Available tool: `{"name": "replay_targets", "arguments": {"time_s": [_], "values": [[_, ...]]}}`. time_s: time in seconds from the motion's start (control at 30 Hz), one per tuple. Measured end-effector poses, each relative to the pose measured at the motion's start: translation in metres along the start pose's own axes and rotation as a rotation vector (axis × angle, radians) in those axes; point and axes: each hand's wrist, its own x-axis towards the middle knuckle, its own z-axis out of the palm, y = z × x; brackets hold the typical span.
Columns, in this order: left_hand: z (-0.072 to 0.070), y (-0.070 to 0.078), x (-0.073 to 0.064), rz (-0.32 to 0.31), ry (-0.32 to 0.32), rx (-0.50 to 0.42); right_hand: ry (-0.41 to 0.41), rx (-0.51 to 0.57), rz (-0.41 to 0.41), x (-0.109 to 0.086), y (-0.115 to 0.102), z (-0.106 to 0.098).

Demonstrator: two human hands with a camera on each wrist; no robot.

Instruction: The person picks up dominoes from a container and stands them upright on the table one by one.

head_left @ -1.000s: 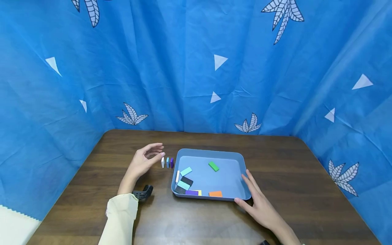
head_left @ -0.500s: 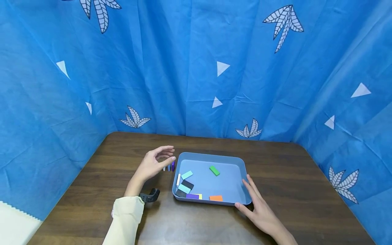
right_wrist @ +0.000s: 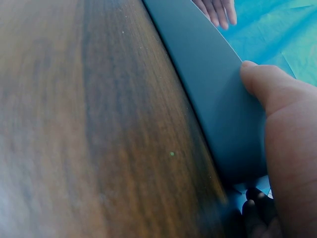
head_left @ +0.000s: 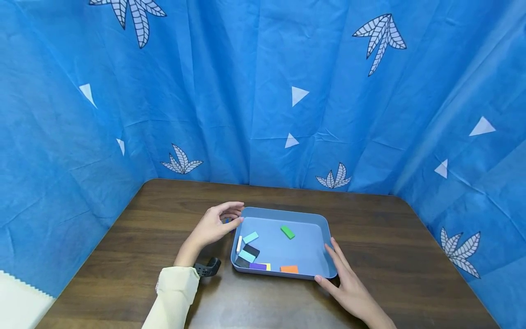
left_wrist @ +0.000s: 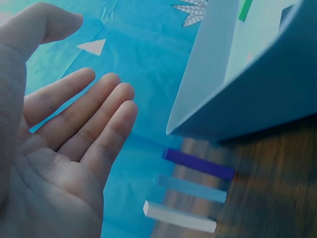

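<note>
My left hand (head_left: 214, 224) hovers beside the left wall of a blue-grey tray (head_left: 312, 214), fingers extended and thumb apart, nothing between them. Close by, a purple block (left_wrist: 199, 163), a light blue block (left_wrist: 193, 187) and a white block (left_wrist: 179, 217) stand on edge in a row, mostly hidden behind the hand in the head view. At the tray's near right corner, my right hand (head_left: 344, 283) touches it with spread, fairly straight fingers; the thumb (right_wrist: 257, 79) lies against the near rim. Inside lie a green block (head_left: 287, 232), an orange block (head_left: 289, 269) and several others.
The tray's near left corner holds a cluster with a turquoise block (head_left: 250, 237), a black block (head_left: 251, 250) and a purple block (head_left: 257, 266). A brown wooden table (head_left: 394, 237) carries everything. A blue patterned curtain (head_left: 271, 91) hangs around its back and sides.
My left hand has moved right, over the row of standing blocks, to the tray's left wall. My right hand stays at the tray's corner. The head view has tilted slightly.
</note>
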Motion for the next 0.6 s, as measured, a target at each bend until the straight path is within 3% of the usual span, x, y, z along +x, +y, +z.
{"name": "replay_targets", "arguments": {"time_s": [0.43, 0.6], "values": [[0.019, 0.005, 0.002, -0.009, -0.117, 0.009, -0.007, 0.002, 0.010, -0.001, 0.001, 0.001], [0.023, 0.007, 0.003, -0.003, -0.132, 0.023, 0.002, -0.009, 0.005, 0.000, 0.001, 0.000]]}}
